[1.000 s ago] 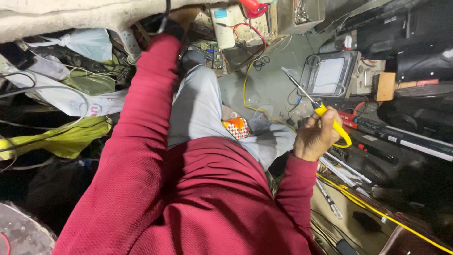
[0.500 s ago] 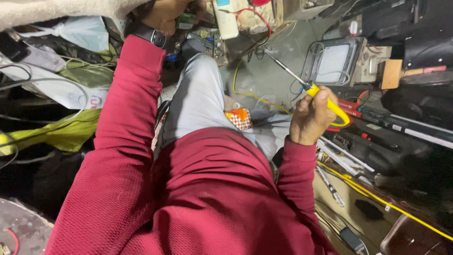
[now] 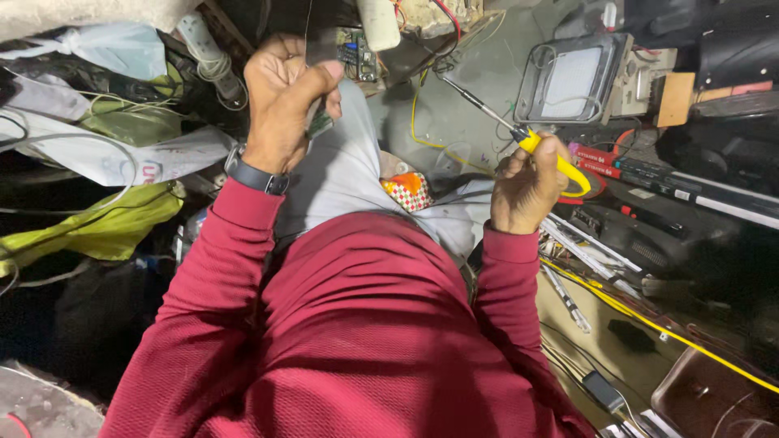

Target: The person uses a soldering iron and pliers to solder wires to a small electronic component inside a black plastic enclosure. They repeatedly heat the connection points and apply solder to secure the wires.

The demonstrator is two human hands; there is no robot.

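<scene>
The dusty grey-brown concrete floor (image 3: 479, 89) carries everything here. A grey square metal-framed box with a pale screen (image 3: 568, 81) lies on it, the landmark. Left of the box a thin yellow wire (image 3: 414, 122) curls across the bare floor. Below the box lie long silver metal rods (image 3: 584, 251) and a straight yellow cable (image 3: 649, 320). Far left of the box sit a crumpled yellow-green plastic bag (image 3: 97, 227) and a white plastic bag (image 3: 122, 158).

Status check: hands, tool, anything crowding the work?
Left hand pinches a thin strip, raised. Right hand grips yellow-handled soldering iron, tip up-left. Yellow wire and circuit board close by.
</scene>
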